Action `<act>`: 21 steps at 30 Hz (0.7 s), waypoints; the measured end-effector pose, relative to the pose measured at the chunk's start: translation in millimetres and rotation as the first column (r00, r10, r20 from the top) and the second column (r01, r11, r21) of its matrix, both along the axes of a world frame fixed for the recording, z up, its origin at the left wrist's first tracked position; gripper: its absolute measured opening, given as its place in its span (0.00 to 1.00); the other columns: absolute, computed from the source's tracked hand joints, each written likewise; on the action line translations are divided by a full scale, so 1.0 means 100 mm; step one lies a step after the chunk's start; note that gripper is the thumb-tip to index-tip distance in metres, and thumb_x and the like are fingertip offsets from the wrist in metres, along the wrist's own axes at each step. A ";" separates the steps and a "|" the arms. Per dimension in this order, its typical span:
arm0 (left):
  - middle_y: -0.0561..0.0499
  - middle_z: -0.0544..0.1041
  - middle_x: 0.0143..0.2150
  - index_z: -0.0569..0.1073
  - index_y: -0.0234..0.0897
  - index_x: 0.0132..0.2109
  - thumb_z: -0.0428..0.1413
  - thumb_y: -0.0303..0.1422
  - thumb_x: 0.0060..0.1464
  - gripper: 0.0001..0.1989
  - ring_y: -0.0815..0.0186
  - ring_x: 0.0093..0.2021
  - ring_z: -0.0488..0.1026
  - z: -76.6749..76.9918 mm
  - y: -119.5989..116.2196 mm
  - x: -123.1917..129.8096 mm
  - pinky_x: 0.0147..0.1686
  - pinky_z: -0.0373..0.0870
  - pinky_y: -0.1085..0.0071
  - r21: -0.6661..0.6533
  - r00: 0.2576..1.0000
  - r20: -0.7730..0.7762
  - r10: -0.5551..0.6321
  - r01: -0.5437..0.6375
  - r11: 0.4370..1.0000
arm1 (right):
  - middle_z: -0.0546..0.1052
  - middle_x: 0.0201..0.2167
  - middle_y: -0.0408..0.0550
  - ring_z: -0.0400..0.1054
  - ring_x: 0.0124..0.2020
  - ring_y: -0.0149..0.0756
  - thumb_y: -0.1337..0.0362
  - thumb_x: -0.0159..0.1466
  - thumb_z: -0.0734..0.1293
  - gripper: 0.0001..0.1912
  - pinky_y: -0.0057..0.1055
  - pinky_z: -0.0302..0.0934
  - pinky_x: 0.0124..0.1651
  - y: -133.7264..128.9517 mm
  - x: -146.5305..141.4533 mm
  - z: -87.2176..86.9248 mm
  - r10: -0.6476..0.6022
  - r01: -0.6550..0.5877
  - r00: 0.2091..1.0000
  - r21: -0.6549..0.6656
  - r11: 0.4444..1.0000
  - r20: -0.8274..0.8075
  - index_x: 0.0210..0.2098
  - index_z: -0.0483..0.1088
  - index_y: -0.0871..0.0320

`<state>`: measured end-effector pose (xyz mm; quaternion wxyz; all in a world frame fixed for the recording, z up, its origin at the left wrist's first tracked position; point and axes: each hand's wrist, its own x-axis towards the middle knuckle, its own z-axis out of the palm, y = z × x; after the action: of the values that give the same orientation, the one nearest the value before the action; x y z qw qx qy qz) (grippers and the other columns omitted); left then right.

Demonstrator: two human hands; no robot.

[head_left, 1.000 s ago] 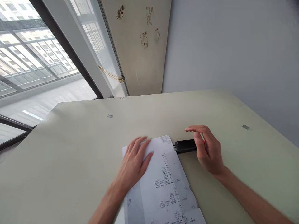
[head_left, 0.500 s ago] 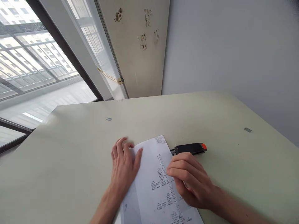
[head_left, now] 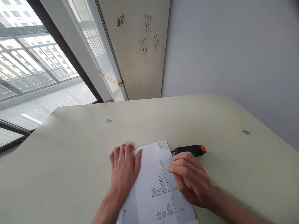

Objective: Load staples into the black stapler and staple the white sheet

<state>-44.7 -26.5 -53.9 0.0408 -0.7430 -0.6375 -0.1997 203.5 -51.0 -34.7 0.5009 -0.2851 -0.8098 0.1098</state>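
Strip [head_left: 109,120]: small, grey, lying on the pale counter [head_left: 58,161] well beyond the hands.
Left hand [head_left: 123,171]: thumb spread wide over the upper left margin of the printed paper [head_left: 149,174], fingers bent just past its edge; no grasp shows.
Printed paper: flat between the hands, running off the near side of view; probably light, limp and easily creased or slid, best steadied with a flat palm and lifted by opposite borders.
Stapler [head_left: 190,150]: black with a red end, beside the upper right edge; likely stiff, best held round its body.
Right hand [head_left: 191,182]: fingers curled narrow above the right margin; whether they pinch anything, I cannot tell.
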 end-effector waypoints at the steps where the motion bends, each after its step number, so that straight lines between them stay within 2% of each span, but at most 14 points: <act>1: 0.43 0.73 0.44 0.68 0.39 0.46 0.49 0.44 0.72 0.14 0.50 0.47 0.66 0.00 0.00 0.00 0.53 0.63 0.46 -0.002 1.000 -0.022 0.012 -0.012 1.000 | 0.79 0.35 0.49 0.73 0.40 0.41 0.81 0.65 0.62 0.17 0.40 0.69 0.42 0.00 0.00 0.00 0.002 -0.002 1.000 0.003 1.000 -0.001 0.48 0.70 0.59; 5: 0.40 0.71 0.47 0.69 0.38 0.43 0.50 0.45 0.71 0.14 0.47 0.51 0.63 0.03 -0.01 0.01 0.54 0.62 0.45 0.040 0.999 -0.043 0.026 -0.025 0.999 | 0.79 0.35 0.50 0.72 0.39 0.41 0.83 0.65 0.61 0.17 0.40 0.68 0.42 0.02 0.01 0.01 -0.005 0.005 1.000 0.004 1.000 0.004 0.47 0.70 0.59; 11: 0.44 0.76 0.45 0.67 0.41 0.43 0.54 0.35 0.70 0.05 0.49 0.55 0.64 0.12 -0.03 0.00 0.56 0.59 0.48 0.195 0.993 0.054 -0.103 0.090 0.977 | 0.79 0.38 0.50 0.71 0.42 0.42 0.83 0.65 0.61 0.20 0.42 0.68 0.45 0.02 0.05 0.00 -0.030 0.030 0.999 0.004 1.000 0.015 0.51 0.70 0.58; 17: 0.47 0.77 0.41 0.64 0.42 0.40 0.55 0.28 0.69 0.08 0.52 0.51 0.67 0.21 -0.02 -0.02 0.51 0.58 0.53 0.388 0.969 0.180 -0.169 0.088 0.917 | 0.73 0.50 0.55 0.70 0.51 0.44 0.80 0.67 0.64 0.26 0.45 0.70 0.52 0.04 0.08 -0.07 -0.139 0.139 0.990 -0.017 0.990 -0.020 0.62 0.63 0.58; 21: 0.47 0.77 0.40 0.63 0.42 0.39 0.52 0.28 0.70 0.09 0.54 0.47 0.69 0.24 0.00 -0.06 0.50 0.60 0.54 0.472 0.951 0.222 -0.215 0.088 0.877 | 0.70 0.53 0.56 0.70 0.53 0.45 0.76 0.69 0.66 0.27 0.46 0.70 0.53 0.07 0.08 -0.10 -0.217 0.216 0.976 -0.051 0.975 -0.025 0.64 0.60 0.55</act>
<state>-50.9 -26.3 -30.1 0.1119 -0.7266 -0.5115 -0.4449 211.3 -44.3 -44.2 0.5150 -0.3819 -0.7634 0.0781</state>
